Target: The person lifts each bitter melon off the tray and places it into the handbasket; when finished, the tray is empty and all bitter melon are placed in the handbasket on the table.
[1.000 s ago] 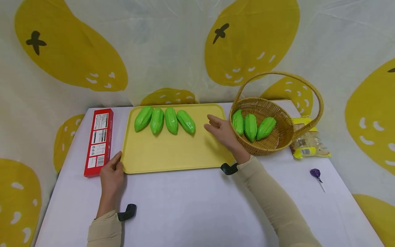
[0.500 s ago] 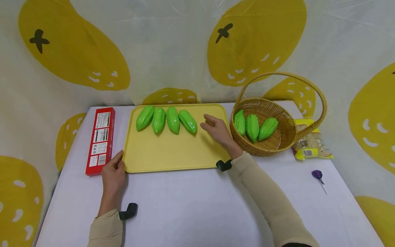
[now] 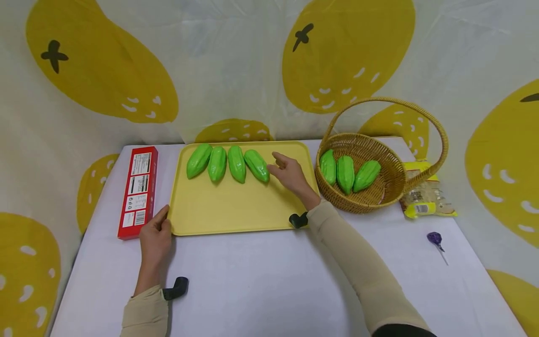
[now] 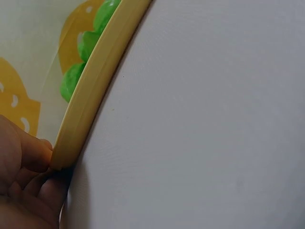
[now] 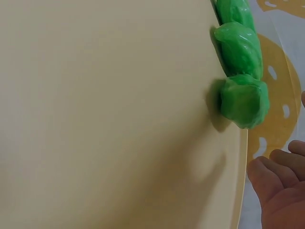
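Observation:
Several glossy green star fruits lie side by side along the far edge of the yellow tray (image 3: 223, 210). My left hand (image 3: 155, 238) holds the tray's near left corner; in the left wrist view, one digit presses the rim (image 4: 78, 119) and other fingers sit below it. Above the tray, my right hand (image 3: 290, 175) hovers with fingers extended and nothing held, close beside the rightmost star fruit (image 3: 257, 166). In the right wrist view, a gap shows between that hand and the nearest star fruit (image 5: 244, 101). Three more star fruits lie in the wicker basket (image 3: 389, 175).
A red box (image 3: 138, 192) lies left of the tray. The basket's tall handle (image 3: 440, 135) arches up at the right. Behind the basket's right side is a yellow and clear packet (image 3: 425, 196). A purple lollipop (image 3: 434, 238) lies near the right table edge.
My right hand has moved left across the tray, closer to the rightmost star fruit on it. My left hand has stayed at the tray's corner. The fruits have not moved.

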`<state>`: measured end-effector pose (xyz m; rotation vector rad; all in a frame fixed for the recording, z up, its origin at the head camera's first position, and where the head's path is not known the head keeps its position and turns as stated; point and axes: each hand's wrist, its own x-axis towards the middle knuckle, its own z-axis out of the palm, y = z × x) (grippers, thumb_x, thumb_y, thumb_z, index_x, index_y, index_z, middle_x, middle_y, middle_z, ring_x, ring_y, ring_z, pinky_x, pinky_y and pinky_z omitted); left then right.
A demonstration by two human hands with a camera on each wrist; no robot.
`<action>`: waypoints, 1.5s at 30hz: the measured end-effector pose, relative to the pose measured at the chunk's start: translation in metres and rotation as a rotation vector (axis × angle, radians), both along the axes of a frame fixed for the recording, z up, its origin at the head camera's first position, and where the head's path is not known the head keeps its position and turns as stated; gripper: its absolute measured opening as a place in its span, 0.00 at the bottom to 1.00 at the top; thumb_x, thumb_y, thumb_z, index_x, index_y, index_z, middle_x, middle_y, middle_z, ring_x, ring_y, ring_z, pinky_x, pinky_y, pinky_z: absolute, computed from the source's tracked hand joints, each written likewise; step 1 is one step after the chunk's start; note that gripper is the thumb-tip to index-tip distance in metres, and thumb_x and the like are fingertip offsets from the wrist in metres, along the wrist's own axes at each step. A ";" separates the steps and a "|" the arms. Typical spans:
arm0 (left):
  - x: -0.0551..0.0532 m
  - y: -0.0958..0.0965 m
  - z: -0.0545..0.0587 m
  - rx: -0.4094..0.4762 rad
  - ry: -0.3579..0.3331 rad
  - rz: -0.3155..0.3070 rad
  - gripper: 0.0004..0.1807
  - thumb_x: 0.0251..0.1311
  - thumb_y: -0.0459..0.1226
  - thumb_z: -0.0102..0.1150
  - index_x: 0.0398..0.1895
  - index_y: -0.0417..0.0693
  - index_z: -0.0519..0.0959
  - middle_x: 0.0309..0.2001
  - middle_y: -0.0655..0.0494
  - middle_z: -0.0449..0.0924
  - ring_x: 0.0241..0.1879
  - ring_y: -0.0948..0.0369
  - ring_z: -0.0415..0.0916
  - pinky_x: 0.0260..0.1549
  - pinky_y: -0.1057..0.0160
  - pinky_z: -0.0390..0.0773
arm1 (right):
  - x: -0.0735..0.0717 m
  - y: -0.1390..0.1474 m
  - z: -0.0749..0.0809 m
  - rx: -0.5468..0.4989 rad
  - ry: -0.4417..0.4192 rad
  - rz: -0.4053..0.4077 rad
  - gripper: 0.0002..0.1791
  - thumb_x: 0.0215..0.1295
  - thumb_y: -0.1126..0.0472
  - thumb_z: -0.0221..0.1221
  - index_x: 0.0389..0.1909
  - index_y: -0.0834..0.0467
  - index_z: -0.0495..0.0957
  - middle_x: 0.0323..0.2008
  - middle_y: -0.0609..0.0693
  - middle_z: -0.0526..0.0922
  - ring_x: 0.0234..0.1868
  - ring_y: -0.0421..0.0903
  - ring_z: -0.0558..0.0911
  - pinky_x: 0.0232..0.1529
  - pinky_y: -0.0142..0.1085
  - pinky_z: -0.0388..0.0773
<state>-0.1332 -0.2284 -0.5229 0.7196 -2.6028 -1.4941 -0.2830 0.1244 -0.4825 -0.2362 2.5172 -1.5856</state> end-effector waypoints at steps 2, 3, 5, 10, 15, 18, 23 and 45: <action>0.000 0.000 0.000 0.001 0.002 0.001 0.26 0.79 0.39 0.44 0.77 0.58 0.64 0.76 0.57 0.67 0.74 0.54 0.68 0.65 0.60 0.78 | -0.002 -0.002 -0.001 0.023 0.007 0.012 0.35 0.74 0.52 0.57 0.78 0.56 0.61 0.78 0.55 0.63 0.77 0.59 0.65 0.74 0.52 0.70; 0.000 0.000 0.000 0.002 0.002 0.002 0.26 0.79 0.39 0.44 0.77 0.58 0.64 0.76 0.57 0.67 0.74 0.54 0.68 0.65 0.60 0.78 | -0.002 -0.003 -0.002 0.034 0.012 0.016 0.35 0.74 0.52 0.57 0.78 0.56 0.61 0.78 0.55 0.63 0.77 0.59 0.65 0.74 0.53 0.69; 0.001 0.000 0.000 0.002 0.003 0.003 0.26 0.79 0.39 0.44 0.77 0.58 0.64 0.76 0.58 0.67 0.74 0.54 0.68 0.66 0.59 0.78 | -0.003 -0.005 -0.003 0.055 0.016 0.025 0.36 0.74 0.52 0.58 0.79 0.57 0.60 0.78 0.56 0.63 0.77 0.60 0.65 0.75 0.53 0.68; 0.002 -0.001 0.001 0.002 0.008 0.002 0.25 0.79 0.39 0.44 0.77 0.58 0.64 0.76 0.57 0.67 0.74 0.54 0.67 0.67 0.56 0.76 | -0.006 -0.011 -0.006 0.082 0.017 0.025 0.36 0.73 0.51 0.59 0.78 0.56 0.61 0.78 0.57 0.63 0.76 0.61 0.66 0.74 0.54 0.69; 0.004 -0.001 0.000 0.008 0.025 -0.002 0.25 0.78 0.38 0.43 0.76 0.56 0.65 0.76 0.55 0.68 0.74 0.53 0.67 0.68 0.54 0.75 | -0.011 -0.018 -0.009 0.091 -0.007 0.019 0.37 0.72 0.50 0.60 0.78 0.56 0.61 0.77 0.59 0.64 0.75 0.64 0.67 0.72 0.55 0.71; 0.004 -0.001 -0.001 0.016 0.028 -0.003 0.25 0.78 0.37 0.43 0.76 0.56 0.66 0.76 0.55 0.68 0.75 0.53 0.67 0.68 0.55 0.75 | -0.013 -0.021 -0.011 0.101 -0.017 0.017 0.38 0.72 0.50 0.60 0.78 0.56 0.61 0.77 0.60 0.65 0.75 0.64 0.67 0.72 0.55 0.72; 0.004 -0.002 -0.002 0.016 0.026 -0.006 0.25 0.79 0.38 0.43 0.76 0.57 0.66 0.76 0.56 0.68 0.75 0.54 0.67 0.68 0.55 0.75 | -0.016 -0.024 -0.013 0.119 -0.023 0.019 0.38 0.72 0.49 0.60 0.79 0.56 0.60 0.76 0.61 0.66 0.74 0.62 0.69 0.71 0.54 0.73; 0.001 0.001 -0.001 0.021 0.034 0.006 0.25 0.78 0.38 0.44 0.76 0.56 0.65 0.76 0.54 0.67 0.75 0.52 0.66 0.68 0.49 0.73 | -0.024 -0.044 -0.020 0.171 -0.033 -0.014 0.42 0.69 0.52 0.64 0.79 0.57 0.58 0.75 0.59 0.68 0.72 0.56 0.71 0.73 0.48 0.70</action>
